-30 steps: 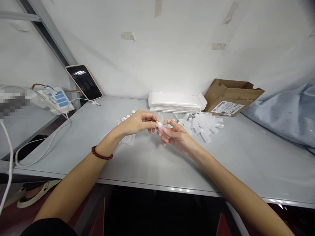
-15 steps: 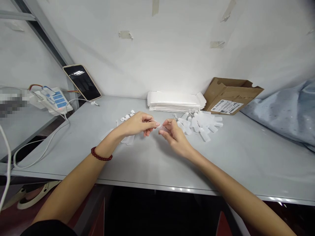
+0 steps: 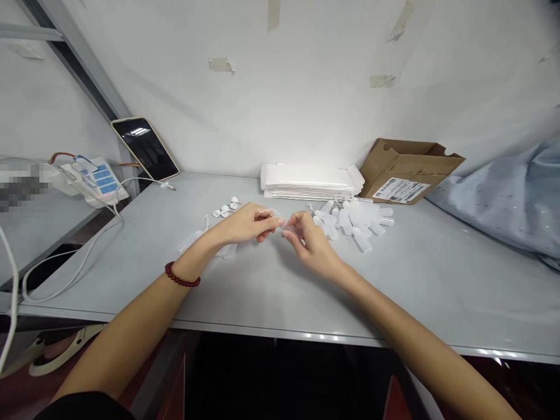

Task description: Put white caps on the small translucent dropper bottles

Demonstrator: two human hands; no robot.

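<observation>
Over the middle of the grey table (image 3: 280, 291), my left hand (image 3: 258, 223) pinches a thin white string (image 3: 270, 210) that loops above its fingers. Close beside it, my right hand (image 3: 308, 236) has thumb and fingers closed on a small translucent tag (image 3: 292, 230). The fingertips of both hands nearly meet, and the string's end is too small to make out. Right of my right hand lies a pile of translucent white tags (image 3: 361, 219). A few more tags (image 3: 228, 251) lie partly under my left forearm, with small round white pieces (image 3: 225, 211) behind my left wrist.
Flat white packages (image 3: 311, 181) are stacked against the wall. An open cardboard box (image 3: 411, 169) stands right of them, next to a blue-grey cloth (image 3: 499, 198). At the left are a leaning phone (image 3: 146, 147), a power strip (image 3: 102, 181) and a white cable (image 3: 94, 245).
My hands have come slightly closer together at the fingertips. The string loop above my left fingers shows more clearly, and the view has shifted a little.
</observation>
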